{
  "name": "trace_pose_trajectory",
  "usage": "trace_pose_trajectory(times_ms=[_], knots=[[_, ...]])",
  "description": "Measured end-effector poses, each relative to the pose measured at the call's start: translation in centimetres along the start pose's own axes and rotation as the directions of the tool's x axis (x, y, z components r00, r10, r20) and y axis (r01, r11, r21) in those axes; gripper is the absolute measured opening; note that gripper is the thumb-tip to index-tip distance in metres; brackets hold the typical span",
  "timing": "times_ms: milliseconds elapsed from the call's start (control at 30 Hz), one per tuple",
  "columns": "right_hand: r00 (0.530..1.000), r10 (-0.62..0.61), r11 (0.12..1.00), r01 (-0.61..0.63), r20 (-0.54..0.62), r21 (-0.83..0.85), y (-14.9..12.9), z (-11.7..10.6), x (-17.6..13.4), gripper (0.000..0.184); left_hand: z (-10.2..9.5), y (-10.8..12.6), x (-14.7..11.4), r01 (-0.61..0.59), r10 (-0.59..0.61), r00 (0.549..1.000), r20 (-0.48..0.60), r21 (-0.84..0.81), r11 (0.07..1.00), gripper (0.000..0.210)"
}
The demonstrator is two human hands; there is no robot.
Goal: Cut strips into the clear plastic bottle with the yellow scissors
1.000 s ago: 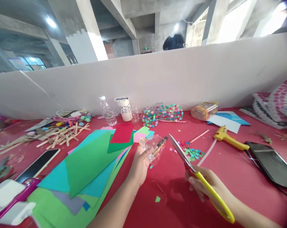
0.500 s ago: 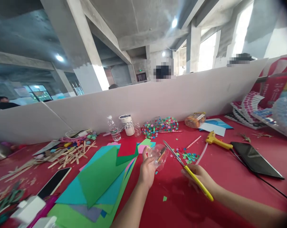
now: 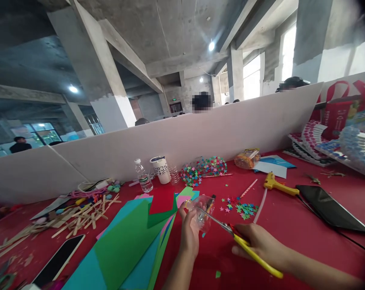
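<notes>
My left hand [image 3: 189, 229] is closed around a clear plastic bottle piece [image 3: 204, 220], which looks like the cut end of a bottle, with something dark at its upper edge. In my right hand [image 3: 256, 241] is a pair of scissors [image 3: 245, 246] with yellow handles and long metal blades. The blades point left and overlap the plastic piece; whether they are cutting it I cannot tell. Star-shaped sequins [image 3: 244, 209] lie loose beyond my right hand. Left of my left hand lies a stack of coloured paper [image 3: 131, 229].
A yellow glue gun [image 3: 281, 186] and a dark tablet [image 3: 330, 207] lie at the right. At the back stand a water bottle [image 3: 144, 177], a white cup [image 3: 161, 171] and a star-covered piece [image 3: 203, 168]. Wooden sticks [image 3: 79, 217] and a phone [image 3: 60, 259] lie at the left.
The scissors have moved left, so their blades now overlap the plastic piece instead of standing apart from it. The camera view has shifted slightly.
</notes>
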State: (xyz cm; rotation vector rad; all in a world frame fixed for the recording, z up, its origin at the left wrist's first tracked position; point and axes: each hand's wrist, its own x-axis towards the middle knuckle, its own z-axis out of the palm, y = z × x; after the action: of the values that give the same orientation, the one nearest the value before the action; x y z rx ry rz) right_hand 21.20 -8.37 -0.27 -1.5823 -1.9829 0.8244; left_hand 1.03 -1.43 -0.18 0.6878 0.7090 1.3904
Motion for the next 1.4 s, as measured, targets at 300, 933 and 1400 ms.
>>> trace_pose_trajectory(times_ms=[300,933,1400], knots=[[0.991,0.002,0.998,0.006,0.132,-0.063,0.7,-2.1,-1.0,0.034,-0.4,1.0,0.2,-0.002,0.014,0.993,-0.119,0.105,0.994,0.049],[0.952,0.072,0.929,-0.173,0.299,0.327,1.0,-1.9,-2.3,0.060,0.9,0.9,-1.2,-0.045,0.073,0.994,-0.084,0.299,0.953,0.052],[0.976,0.070,0.945,-0.131,0.204,0.301,0.8,-1.1,-2.0,0.054,0.4,0.8,-0.8,0.041,-0.037,0.999,-0.029,0.176,0.984,0.045]])
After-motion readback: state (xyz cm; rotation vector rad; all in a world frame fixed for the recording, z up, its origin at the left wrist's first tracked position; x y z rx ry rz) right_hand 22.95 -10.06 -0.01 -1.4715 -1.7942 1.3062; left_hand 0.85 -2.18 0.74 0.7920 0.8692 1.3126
